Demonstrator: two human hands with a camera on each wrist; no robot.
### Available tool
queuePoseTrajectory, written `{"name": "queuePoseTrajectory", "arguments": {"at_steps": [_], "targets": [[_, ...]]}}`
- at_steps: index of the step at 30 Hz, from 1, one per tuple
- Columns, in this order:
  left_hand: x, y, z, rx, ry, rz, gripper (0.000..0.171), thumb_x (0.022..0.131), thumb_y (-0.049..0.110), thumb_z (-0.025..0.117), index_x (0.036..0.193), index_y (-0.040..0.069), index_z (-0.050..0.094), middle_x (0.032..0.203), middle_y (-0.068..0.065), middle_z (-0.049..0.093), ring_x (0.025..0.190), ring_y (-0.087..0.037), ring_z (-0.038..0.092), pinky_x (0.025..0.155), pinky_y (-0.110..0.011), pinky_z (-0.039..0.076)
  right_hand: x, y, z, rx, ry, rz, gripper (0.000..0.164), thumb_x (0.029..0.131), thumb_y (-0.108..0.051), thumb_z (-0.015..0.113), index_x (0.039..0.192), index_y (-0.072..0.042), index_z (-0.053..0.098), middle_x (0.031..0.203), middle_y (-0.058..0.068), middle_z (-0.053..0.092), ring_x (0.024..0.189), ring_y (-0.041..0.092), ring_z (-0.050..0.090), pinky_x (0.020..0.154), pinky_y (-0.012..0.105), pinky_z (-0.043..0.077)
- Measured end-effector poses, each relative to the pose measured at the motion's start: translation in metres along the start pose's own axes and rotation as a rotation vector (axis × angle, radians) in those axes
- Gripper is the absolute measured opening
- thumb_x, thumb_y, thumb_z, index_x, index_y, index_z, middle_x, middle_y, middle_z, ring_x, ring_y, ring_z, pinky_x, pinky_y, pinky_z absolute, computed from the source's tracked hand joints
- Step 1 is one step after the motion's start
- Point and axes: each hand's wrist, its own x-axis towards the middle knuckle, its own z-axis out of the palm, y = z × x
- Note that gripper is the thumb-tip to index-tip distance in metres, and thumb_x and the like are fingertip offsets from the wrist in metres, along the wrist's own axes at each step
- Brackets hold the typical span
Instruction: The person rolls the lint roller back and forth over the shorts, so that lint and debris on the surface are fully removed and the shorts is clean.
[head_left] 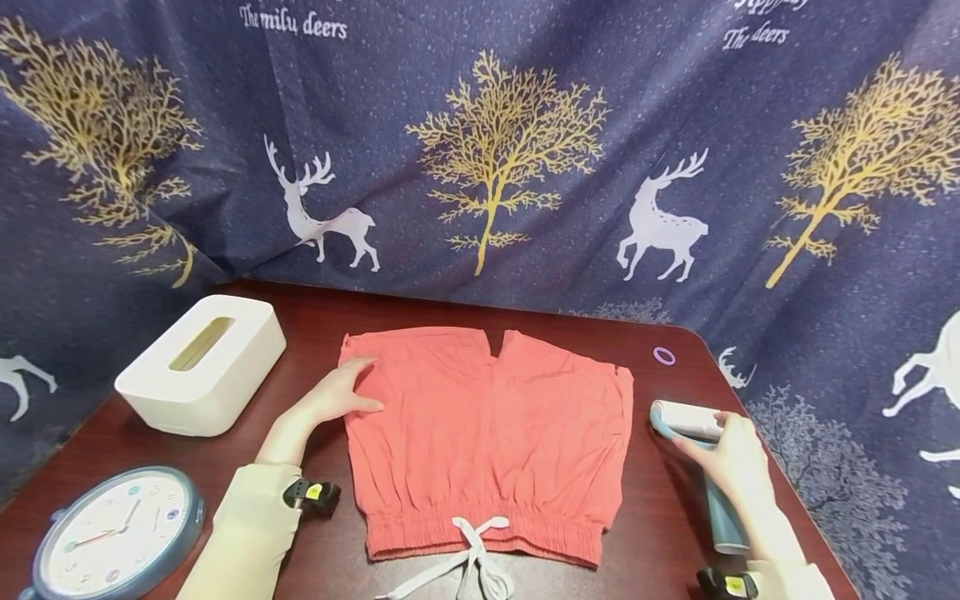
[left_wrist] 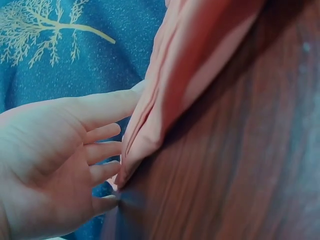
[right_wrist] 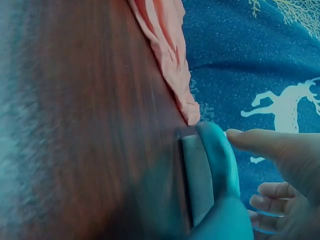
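Coral shorts (head_left: 491, 425) lie spread out, waistband towards me, with a white drawstring (head_left: 474, 554) hanging from it. My left hand (head_left: 333, 398) is at their left edge, fingers spread and loosely bent; in the left wrist view the hand (left_wrist: 55, 155) reaches the folded cloth (left_wrist: 150, 120) without gripping it. On the right lies a lint roller, with a white roll (head_left: 688, 418) and a teal handle (head_left: 726, 517). Over it is my right hand (head_left: 738, 467). In the right wrist view, the thumb is close to the teal frame (right_wrist: 220, 155), with the other fingers loosely extended beyond; contact is unclear.
A white tissue box (head_left: 202, 367) stands at the back left. Nearer on the left is a round blue-rimmed clock (head_left: 120, 533). A purple ring (head_left: 663, 356) lies at the back right of the brown table (head_left: 315, 308). Behind hangs a dark blue deer-print cloth (head_left: 420, 275).
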Motion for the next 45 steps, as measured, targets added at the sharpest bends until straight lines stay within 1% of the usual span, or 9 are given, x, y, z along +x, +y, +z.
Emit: {"name": "queuePoseTrajectory", "arguments": {"at_steps": [9, 18, 22, 25, 28, 33, 37, 43, 45], "targets": [[-0.003, -0.008, -0.001, -0.031, -0.01, -0.004, 0.089, 0.079, 0.032, 0.08, 0.143, -0.012, 0.037, 0.146, -0.036, 0.037, 0.137, -0.05, 0.034, 0.112, -0.061, 0.03, -0.011, 0.022, -0.006, 0.02, 0.022, 0.118, 0.07, 0.074, -0.035, 0.082, 0.113, 0.014, 0.051, 0.104, 0.035, 0.059, 0.093, 0.046, 0.059, 0.074, 0.055, 0.046], [-0.011, -0.017, -0.005, -0.082, -0.001, 0.023, 0.097, 0.077, 0.051, 0.076, 0.143, -0.008, 0.037, 0.144, -0.038, 0.036, 0.135, -0.052, 0.033, 0.11, -0.063, 0.029, -0.013, 0.029, -0.012, 0.019, -0.179, 0.23, 0.073, 0.085, -0.053, 0.068, 0.116, 0.011, 0.054, 0.106, 0.028, 0.069, 0.102, 0.045, 0.062, 0.083, 0.051, 0.048], [-0.013, -0.019, -0.008, -0.095, -0.004, 0.003, 0.096, 0.076, 0.043, 0.079, 0.144, -0.01, 0.036, 0.147, -0.037, 0.035, 0.137, -0.053, 0.031, 0.111, -0.065, 0.026, -0.01, 0.028, -0.014, 0.006, -0.3, 0.225, 0.081, 0.088, -0.057, 0.06, 0.121, 0.016, 0.053, 0.107, 0.028, 0.069, 0.105, 0.045, 0.061, 0.083, 0.05, 0.049], [-0.013, -0.02, -0.01, -0.07, -0.005, -0.007, 0.094, 0.076, 0.036, 0.081, 0.144, -0.011, 0.036, 0.147, -0.036, 0.035, 0.138, -0.052, 0.031, 0.111, -0.064, 0.026, -0.009, 0.027, -0.015, 0.006, -0.342, 0.246, 0.085, 0.087, -0.059, 0.061, 0.122, 0.017, 0.052, 0.111, 0.029, 0.068, 0.104, 0.044, 0.061, 0.08, 0.047, 0.05], [-0.014, -0.02, -0.013, -0.057, -0.006, -0.018, 0.094, 0.076, 0.033, 0.081, 0.144, -0.012, 0.035, 0.148, -0.036, 0.035, 0.138, -0.051, 0.03, 0.112, -0.063, 0.027, -0.01, 0.025, -0.015, -0.01, -0.344, 0.263, 0.086, 0.084, -0.059, 0.065, 0.122, 0.017, 0.052, 0.114, 0.031, 0.065, 0.1, 0.043, 0.062, 0.075, 0.043, 0.05], [-0.017, -0.021, -0.02, -0.065, 0.009, -0.036, 0.095, 0.075, 0.032, 0.083, 0.144, -0.012, 0.034, 0.148, -0.037, 0.032, 0.14, -0.052, 0.027, 0.113, -0.063, 0.026, -0.01, 0.023, -0.014, -0.049, -0.337, 0.256, 0.063, 0.079, -0.052, 0.071, 0.094, 0.009, 0.059, 0.083, 0.02, 0.061, 0.075, 0.026, 0.054, 0.062, 0.033, 0.043], [-0.018, -0.024, -0.023, -0.07, -0.001, -0.044, 0.098, 0.074, 0.032, 0.083, 0.145, -0.012, 0.032, 0.149, -0.039, 0.029, 0.14, -0.054, 0.023, 0.113, -0.064, 0.024, -0.01, 0.02, -0.014, -0.065, -0.322, 0.23, 0.06, 0.08, -0.046, 0.072, 0.097, 0.01, 0.06, 0.089, 0.024, 0.061, 0.076, 0.029, 0.054, 0.065, 0.037, 0.046], [-0.019, -0.028, -0.024, -0.082, -0.021, -0.047, 0.1, 0.074, 0.033, 0.084, 0.146, -0.012, 0.031, 0.149, -0.037, 0.031, 0.14, -0.053, 0.025, 0.113, -0.063, 0.024, -0.011, 0.015, -0.015, -0.03, -0.297, 0.25, 0.041, 0.083, -0.041, 0.069, 0.064, -0.01, 0.049, 0.062, 0.0, 0.045, 0.063, 0.018, 0.041, 0.057, 0.03, 0.034], [-0.019, -0.03, -0.023, -0.08, -0.018, -0.046, 0.099, 0.074, 0.032, 0.084, 0.146, -0.012, 0.031, 0.149, -0.037, 0.032, 0.14, -0.052, 0.027, 0.113, -0.063, 0.025, -0.012, 0.015, -0.015, -0.022, -0.274, 0.238, 0.041, 0.083, -0.039, 0.069, 0.065, -0.005, 0.053, 0.06, 0.004, 0.049, 0.061, 0.018, 0.044, 0.056, 0.031, 0.036]]}}
